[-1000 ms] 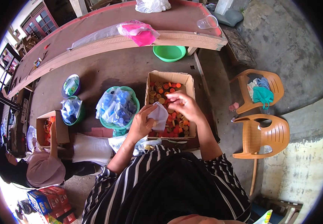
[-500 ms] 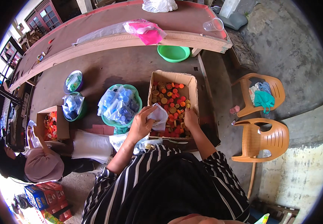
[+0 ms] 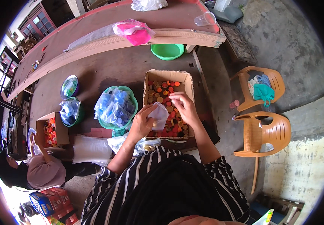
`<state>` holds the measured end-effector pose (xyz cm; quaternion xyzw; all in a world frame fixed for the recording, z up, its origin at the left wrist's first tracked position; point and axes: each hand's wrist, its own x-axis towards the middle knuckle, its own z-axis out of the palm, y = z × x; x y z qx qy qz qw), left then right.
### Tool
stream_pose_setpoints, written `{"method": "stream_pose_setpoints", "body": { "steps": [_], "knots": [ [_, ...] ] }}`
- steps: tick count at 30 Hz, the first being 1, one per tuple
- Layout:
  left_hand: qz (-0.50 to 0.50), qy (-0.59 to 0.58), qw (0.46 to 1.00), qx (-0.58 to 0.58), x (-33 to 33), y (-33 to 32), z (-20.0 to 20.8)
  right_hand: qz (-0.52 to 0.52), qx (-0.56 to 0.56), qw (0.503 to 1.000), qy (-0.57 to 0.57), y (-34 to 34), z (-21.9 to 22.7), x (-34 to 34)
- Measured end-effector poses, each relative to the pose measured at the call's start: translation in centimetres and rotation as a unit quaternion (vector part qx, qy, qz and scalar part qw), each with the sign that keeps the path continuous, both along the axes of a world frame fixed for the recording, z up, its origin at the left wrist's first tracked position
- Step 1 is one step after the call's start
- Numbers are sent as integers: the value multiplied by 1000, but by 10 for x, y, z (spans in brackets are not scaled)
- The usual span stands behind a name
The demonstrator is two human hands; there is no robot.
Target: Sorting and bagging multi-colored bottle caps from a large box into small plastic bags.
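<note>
An informal open-air sorting yard. Bare concrete floor, a long wooden table, plastic chairs. Cardboard boxes of bottle caps sit beside basins of bagged goods.

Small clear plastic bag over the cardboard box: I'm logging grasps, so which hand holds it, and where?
The left hand holds the small clear plastic bag at its left edge; the right hand pinches its top.

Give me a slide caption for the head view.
Left hand holds a small clear bag; right hand over cardboard box of caps.
</note>
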<state>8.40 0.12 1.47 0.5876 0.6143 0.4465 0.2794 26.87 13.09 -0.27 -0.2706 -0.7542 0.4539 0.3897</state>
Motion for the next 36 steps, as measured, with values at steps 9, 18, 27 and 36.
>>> {"method": "stream_pose_setpoints", "body": {
  "steps": [9,18,27,36],
  "knots": [
    [11,-42,999,-11,-4,-4,3,-112,153,876,-444,29,-195,40],
    [31,-47,998,-24,-5,-4,-3,10,-107,987,119,2,-15,-9],
    [19,-12,1000,-7,-3,12,-3,-13,-42,999,31,36,-43,-19],
    [19,-9,1000,-8,-9,6,3,-87,175,886,-421,45,-206,-10]
  ]
}}
